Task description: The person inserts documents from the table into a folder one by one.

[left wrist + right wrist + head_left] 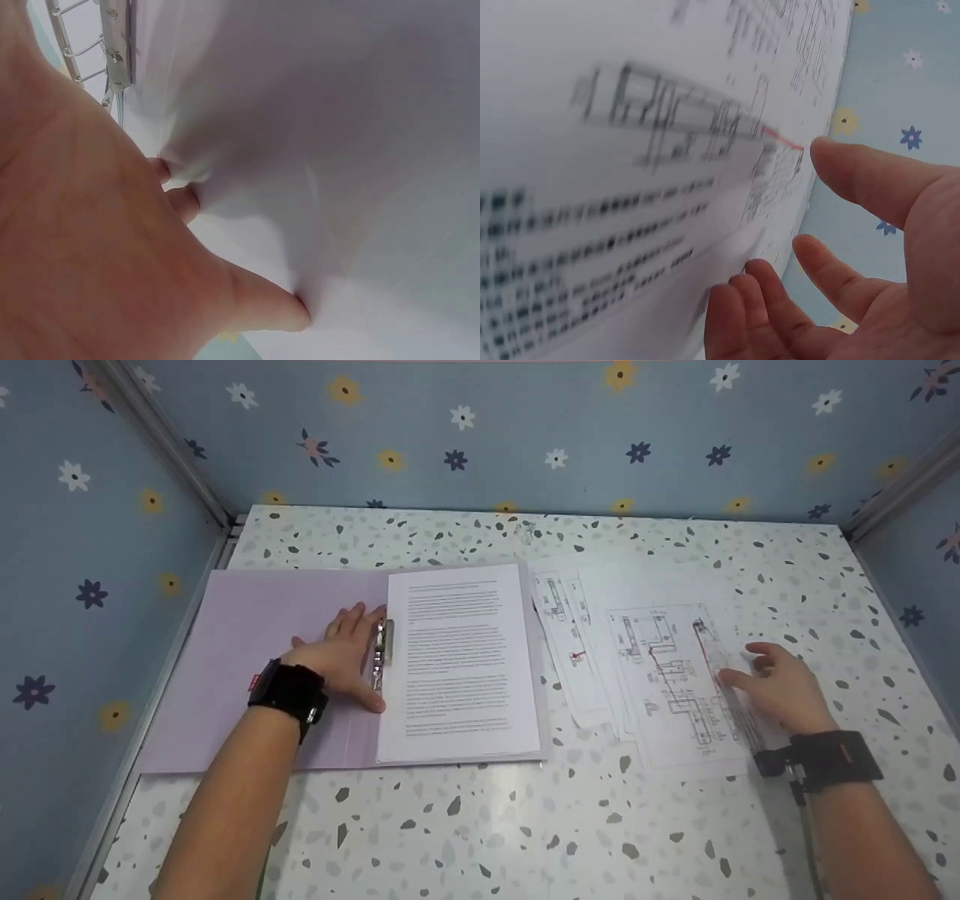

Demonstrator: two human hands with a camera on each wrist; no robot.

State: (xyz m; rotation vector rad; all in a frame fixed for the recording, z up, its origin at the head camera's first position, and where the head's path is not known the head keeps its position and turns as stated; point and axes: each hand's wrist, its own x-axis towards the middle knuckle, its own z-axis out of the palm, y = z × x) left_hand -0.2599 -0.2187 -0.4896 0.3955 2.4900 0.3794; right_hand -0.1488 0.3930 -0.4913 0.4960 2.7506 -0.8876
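A pale purple ring binder (247, 615) lies spread out on the table, with a stack of printed pages (457, 660) on its right side. My left hand (341, 656) rests on the binder beside its metal ring clip (379, 660), thumb and fingers spread. In the left wrist view, the thumb (270, 304) touches the smooth cover. To the right lies a sheet with a line diagram (667, 682), marked in red. My right hand (784, 686) is at that sheet's right edge, fingers loosely bent and thumb apart from them. Whether it touches the paper, I cannot tell.
More diagram sheets (570, 660) lie partly under the top one, next to the binder. The speckled table (487, 817) meets flower-patterned panels (510, 435) at the back and sides. A cable (811, 840) runs along the right forearm.
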